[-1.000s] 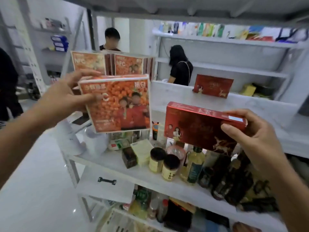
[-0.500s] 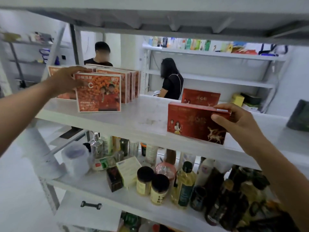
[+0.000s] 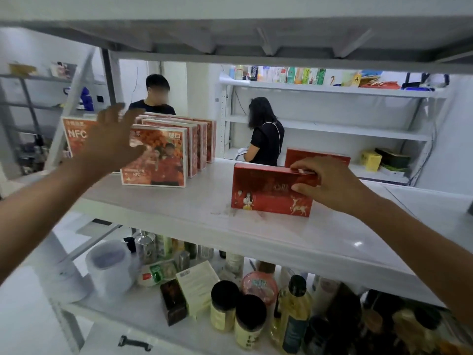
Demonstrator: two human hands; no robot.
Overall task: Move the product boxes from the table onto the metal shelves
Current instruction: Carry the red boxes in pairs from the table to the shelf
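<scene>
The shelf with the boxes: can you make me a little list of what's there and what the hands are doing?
shelf: white, middle level
orange box: upright, front of a row of like boxes
red box: upright on the shelf, another red one behind it
left hand: open, fingers spread, in front of the orange boxes, holding nothing
right hand: grip on the red box's top right corner
lower shelf: bottles, jars, small boxes
background: two people at other shelves
</scene>
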